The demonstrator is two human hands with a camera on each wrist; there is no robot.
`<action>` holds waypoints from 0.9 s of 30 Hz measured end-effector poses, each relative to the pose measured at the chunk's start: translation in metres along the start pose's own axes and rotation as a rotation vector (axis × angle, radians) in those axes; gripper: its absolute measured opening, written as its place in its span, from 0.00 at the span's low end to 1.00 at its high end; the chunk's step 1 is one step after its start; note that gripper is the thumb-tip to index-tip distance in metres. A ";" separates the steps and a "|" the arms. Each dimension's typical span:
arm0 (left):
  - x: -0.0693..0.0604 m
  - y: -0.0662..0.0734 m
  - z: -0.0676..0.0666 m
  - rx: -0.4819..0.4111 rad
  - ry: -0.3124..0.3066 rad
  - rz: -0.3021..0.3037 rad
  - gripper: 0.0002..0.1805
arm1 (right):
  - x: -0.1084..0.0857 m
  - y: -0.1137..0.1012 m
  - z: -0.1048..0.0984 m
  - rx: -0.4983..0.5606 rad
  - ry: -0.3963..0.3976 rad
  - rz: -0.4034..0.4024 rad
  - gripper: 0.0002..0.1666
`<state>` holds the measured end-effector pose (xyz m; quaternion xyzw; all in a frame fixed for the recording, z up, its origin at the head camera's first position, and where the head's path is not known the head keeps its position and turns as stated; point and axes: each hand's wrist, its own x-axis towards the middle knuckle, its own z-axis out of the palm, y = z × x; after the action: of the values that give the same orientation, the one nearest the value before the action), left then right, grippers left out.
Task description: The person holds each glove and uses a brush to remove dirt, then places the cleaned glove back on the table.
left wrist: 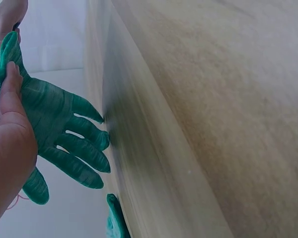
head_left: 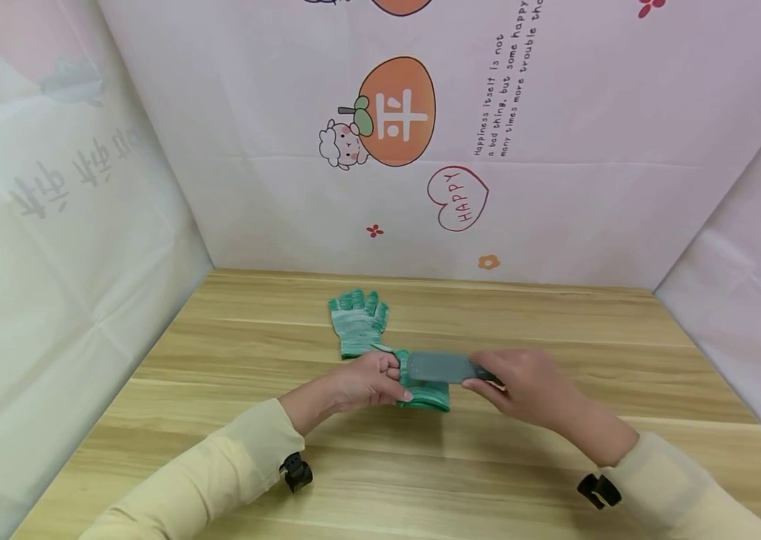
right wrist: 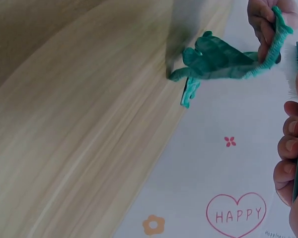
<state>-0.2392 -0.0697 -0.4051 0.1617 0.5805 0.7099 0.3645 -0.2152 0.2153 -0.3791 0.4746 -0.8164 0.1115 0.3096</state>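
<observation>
My left hand [head_left: 375, 379] grips a green knitted glove [head_left: 429, 397] near its cuff. In the left wrist view, that glove [left wrist: 52, 109] hangs with its fingers spread downward over the table. A brush with a flat grey back [head_left: 441, 367] is held by its handle in my right hand [head_left: 525, 382]. Its head lies over the held glove in the head view; whether the bristles touch the glove I cannot tell. Pale bristles [right wrist: 291, 69] show in the right wrist view. A second green-and-white glove [head_left: 358, 324] lies flat on the table, just beyond my left hand.
The wood-grain table [head_left: 515, 480] reaches back to a white printed sheet [head_left: 286, 202]. More white sheets hang at the left [head_left: 70, 285] and right [head_left: 745, 277]. Each forearm wears a black wrist device, one at the left cuff [head_left: 296, 472].
</observation>
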 end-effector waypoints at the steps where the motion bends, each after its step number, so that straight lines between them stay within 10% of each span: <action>1: 0.000 0.000 0.000 -0.003 -0.001 0.002 0.27 | 0.001 -0.001 0.001 0.006 -0.009 -0.005 0.25; 27: -0.002 -0.001 -0.004 -0.011 -0.002 0.012 0.25 | -0.006 0.005 -0.006 0.014 -0.011 -0.004 0.23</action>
<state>-0.2397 -0.0740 -0.4062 0.1637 0.5752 0.7153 0.3616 -0.2146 0.2253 -0.3776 0.4791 -0.8162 0.1140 0.3021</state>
